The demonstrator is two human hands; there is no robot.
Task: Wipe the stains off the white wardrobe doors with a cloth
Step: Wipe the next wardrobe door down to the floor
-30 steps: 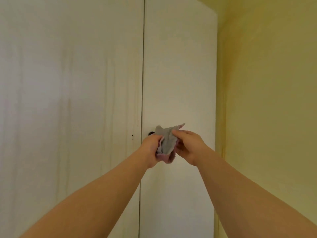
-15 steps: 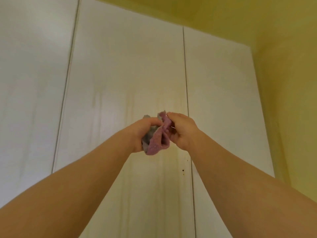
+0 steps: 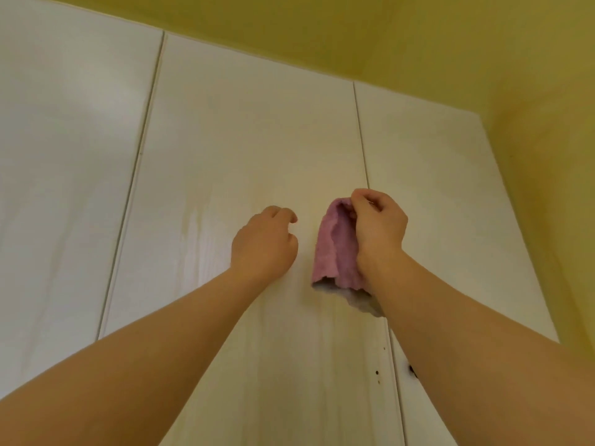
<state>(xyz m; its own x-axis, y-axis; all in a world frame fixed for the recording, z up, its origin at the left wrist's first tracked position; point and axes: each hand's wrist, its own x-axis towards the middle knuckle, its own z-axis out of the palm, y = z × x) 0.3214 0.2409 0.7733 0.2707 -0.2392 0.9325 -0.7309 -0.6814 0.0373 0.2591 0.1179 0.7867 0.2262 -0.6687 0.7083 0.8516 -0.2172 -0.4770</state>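
Observation:
I face three white wardrobe doors, looking up at them. The middle door (image 3: pixel 251 149) carries faint yellowish streaks and a few small dark specks low on the right. My right hand (image 3: pixel 378 228) pinches the top edge of a pink cloth with a grey underside (image 3: pixel 333 249), which hangs down in front of the middle door near the gap to the right door (image 3: pixel 428 175). My left hand (image 3: pixel 264 244) is raised beside the cloth with loosely curled fingers, apart from it and holding nothing.
The left door (image 3: pixel 70 156) fills the left side. A yellow wall (image 3: pixel 544 175) meets the wardrobe on the right, and a yellow ceiling (image 3: pixel 322 33) runs above the doors' top edge. A small dark mark (image 3: pixel 411 369) sits low on the right door.
The view has tilted up towards the top of the doors. My left hand has let go of the cloth and moved left; the cloth now hangs from my right hand alone.

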